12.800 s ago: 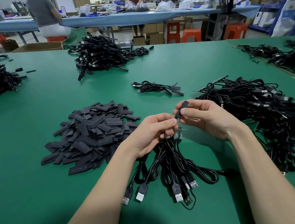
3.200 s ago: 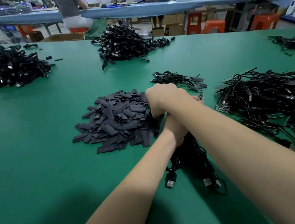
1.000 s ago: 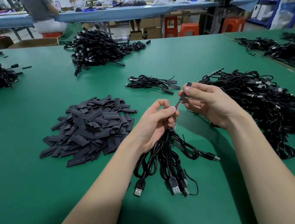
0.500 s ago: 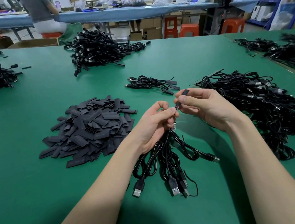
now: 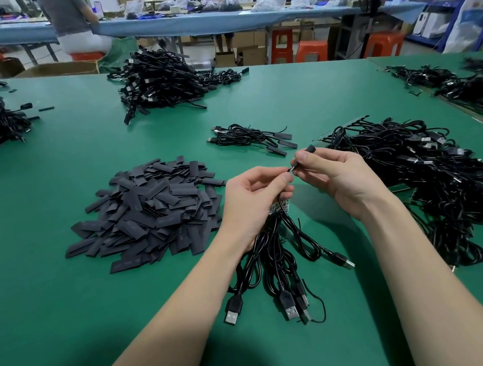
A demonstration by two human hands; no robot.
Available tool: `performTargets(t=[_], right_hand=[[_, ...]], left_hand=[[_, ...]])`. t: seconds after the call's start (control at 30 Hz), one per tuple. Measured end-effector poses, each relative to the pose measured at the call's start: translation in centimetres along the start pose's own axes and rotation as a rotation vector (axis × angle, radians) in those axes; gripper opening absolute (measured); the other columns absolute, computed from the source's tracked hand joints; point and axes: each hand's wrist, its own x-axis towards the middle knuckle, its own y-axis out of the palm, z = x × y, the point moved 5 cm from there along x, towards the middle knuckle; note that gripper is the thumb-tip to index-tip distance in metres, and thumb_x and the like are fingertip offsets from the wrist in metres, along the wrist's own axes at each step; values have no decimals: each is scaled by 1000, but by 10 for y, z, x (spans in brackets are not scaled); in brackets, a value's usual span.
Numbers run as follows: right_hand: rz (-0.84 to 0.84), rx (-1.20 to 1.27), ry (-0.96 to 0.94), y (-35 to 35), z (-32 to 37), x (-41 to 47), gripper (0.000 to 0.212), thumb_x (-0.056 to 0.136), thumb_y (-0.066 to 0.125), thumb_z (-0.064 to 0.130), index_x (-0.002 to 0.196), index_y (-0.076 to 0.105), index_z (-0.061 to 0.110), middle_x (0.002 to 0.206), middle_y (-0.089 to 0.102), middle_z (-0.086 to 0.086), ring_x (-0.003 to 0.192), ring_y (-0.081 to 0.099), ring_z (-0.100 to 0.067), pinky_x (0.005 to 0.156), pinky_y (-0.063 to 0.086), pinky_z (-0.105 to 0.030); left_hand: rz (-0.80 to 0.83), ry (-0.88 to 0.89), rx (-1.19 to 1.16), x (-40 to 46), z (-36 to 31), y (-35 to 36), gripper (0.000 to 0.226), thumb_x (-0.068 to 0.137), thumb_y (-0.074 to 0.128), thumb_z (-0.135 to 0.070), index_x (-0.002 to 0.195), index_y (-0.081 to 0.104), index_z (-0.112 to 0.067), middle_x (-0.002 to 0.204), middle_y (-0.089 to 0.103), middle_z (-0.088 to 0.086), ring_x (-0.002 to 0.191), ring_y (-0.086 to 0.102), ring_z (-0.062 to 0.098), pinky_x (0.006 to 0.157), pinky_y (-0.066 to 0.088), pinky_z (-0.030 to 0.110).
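The right grip point(image 5: 340, 176) pinches a short black sleeve point(image 5: 310, 148) between thumb and forefinger, above the green counter point(image 5: 67, 310) and just in front of the big cable heap point(image 5: 431, 177). The sleeve's lower mouth meets the tip that the left grip point(image 5: 251, 200) pinches. The rest of the left grip is clenched round a bundle of USB cables point(image 5: 276, 257), whose plugs trail on the counter towards the person, with small circuit boards point(image 5: 279, 207) peeping out under the palm. The sleeve looks nearly weightless, thin-walled and soft, so a hard squeeze would likely flatten its mouth. It is best held lightly by its two edges, a little back from the open end, so that it stays round enough to slide on. The board is probably stiff but delicate at its solder joints, so the hold belongs on its edges or on the wire just behind it, not on the components. The cables are limp and a bit springy, apt to twist the board out of line unless the bundle is held close up. More sleeves lie in a pile point(image 5: 146, 212) to the left, and a small bunch of sleeved cables point(image 5: 249, 136) lies beyond the hands
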Motion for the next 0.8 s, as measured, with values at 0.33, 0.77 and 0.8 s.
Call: performTargets(t=[0.33, 0.77, 0.8], right_hand=[[57, -93, 6, -1, -4, -2, 17, 76, 82, 19, 86, 79, 6, 87, 75, -9, 80, 71, -14, 78, 56, -19], [101, -181, 46, -1, -2, -4, 18, 77, 82, 25, 84, 79, 9, 76, 68, -2, 69, 62, -8, 70, 54, -17], [105, -183, 50, -1, -2, -4, 18, 77, 82, 24, 85, 79, 8, 76, 68, -2, 69, 62, -8, 70, 54, -17]], left_hand=[[7, 26, 79, -1, 1, -1, 6, 84, 77, -1, 89, 77, -4, 73, 75, 12, 65, 71, 15, 69, 56, 20], [34, 45, 46, -4, -2, 0, 9, 82, 78, -1, 87, 79, -9, 77, 76, 14, 72, 75, 22, 70, 58, 22], [36, 49, 53, -4, -2, 0, 9, 82, 79, -2, 87, 79, -10, 77, 76, 13, 73, 75, 22, 70, 58, 21]])
